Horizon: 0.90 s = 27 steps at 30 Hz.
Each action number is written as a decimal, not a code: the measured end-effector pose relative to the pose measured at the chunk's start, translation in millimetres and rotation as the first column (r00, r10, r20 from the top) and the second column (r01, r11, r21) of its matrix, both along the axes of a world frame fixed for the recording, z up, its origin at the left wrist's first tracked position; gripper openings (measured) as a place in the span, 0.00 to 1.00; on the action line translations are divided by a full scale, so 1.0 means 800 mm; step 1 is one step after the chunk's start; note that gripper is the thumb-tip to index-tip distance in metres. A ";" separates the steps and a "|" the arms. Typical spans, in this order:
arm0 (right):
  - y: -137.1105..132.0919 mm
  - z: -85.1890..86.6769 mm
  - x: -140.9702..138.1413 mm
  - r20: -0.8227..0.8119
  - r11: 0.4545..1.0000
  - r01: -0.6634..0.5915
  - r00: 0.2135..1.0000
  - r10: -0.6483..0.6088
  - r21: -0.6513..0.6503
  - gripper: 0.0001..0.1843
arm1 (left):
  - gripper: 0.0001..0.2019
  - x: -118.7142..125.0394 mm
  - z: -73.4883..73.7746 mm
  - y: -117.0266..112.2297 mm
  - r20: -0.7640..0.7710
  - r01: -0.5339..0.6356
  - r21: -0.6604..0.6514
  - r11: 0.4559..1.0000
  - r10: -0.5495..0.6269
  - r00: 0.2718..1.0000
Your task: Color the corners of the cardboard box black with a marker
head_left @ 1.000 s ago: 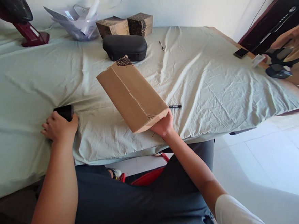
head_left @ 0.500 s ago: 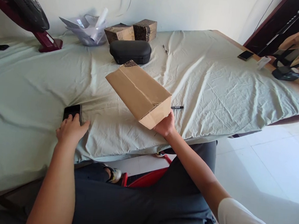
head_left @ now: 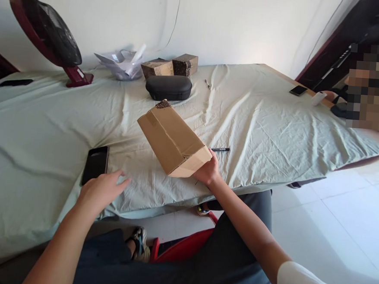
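My right hand point(head_left: 207, 171) grips the near end of a closed brown cardboard box point(head_left: 172, 139) and holds it tilted above the pale green sheet point(head_left: 275, 122). My left hand point(head_left: 101, 191) hovers over the sheet near the front edge with its fingers stretched out, holding nothing. A black phone point(head_left: 95, 164) lies flat on the sheet just left of and beyond that hand. A black pen point(head_left: 220, 150) lies on the sheet right of the box.
Further back lie a black oval case point(head_left: 169, 87), two dark-printed cardboard boxes point(head_left: 169, 66), a heap of clear plastic wrap point(head_left: 121, 64) and a red-based fan point(head_left: 50, 37). Another phone point(head_left: 298, 90) rests at the far right edge, near another person. A red stool point(head_left: 182, 247) shows below.
My left hand let go of the black phone, which now lies on the sheet, and moved right toward the box. The right hand keeps holding the box. The camera tilted up.
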State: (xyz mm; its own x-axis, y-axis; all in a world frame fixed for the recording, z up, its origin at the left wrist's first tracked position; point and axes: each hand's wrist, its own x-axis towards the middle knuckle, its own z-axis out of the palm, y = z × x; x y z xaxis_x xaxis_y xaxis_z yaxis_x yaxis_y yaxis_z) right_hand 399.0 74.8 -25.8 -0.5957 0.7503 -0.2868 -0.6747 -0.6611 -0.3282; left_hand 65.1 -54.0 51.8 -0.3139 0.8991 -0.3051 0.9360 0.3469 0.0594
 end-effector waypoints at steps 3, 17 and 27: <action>0.000 -0.001 0.001 0.003 1.000 0.001 1.000 -0.001 0.009 0.27 | 0.22 0.019 0.006 -0.011 -0.054 0.021 0.020 1.000 -0.020 0.998; 0.002 -0.006 -0.003 -0.001 0.996 -0.032 0.999 0.033 0.083 0.27 | 0.15 0.055 -0.014 0.000 0.444 -0.148 0.595 0.790 -0.169 0.880; 0.005 -0.014 -0.006 0.063 0.986 -0.125 0.991 0.118 0.111 0.28 | 0.17 0.054 -0.016 0.014 0.537 -0.165 0.597 0.785 -0.238 0.809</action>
State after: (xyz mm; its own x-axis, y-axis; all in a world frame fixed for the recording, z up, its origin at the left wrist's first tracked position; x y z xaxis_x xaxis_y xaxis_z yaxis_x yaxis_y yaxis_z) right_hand 394.2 78.6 -36.9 -0.6698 0.7030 -0.2390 -0.5700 -0.6931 -0.4413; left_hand 108.2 -42.6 38.7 -0.2306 0.9550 0.1867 0.6666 0.0152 0.7453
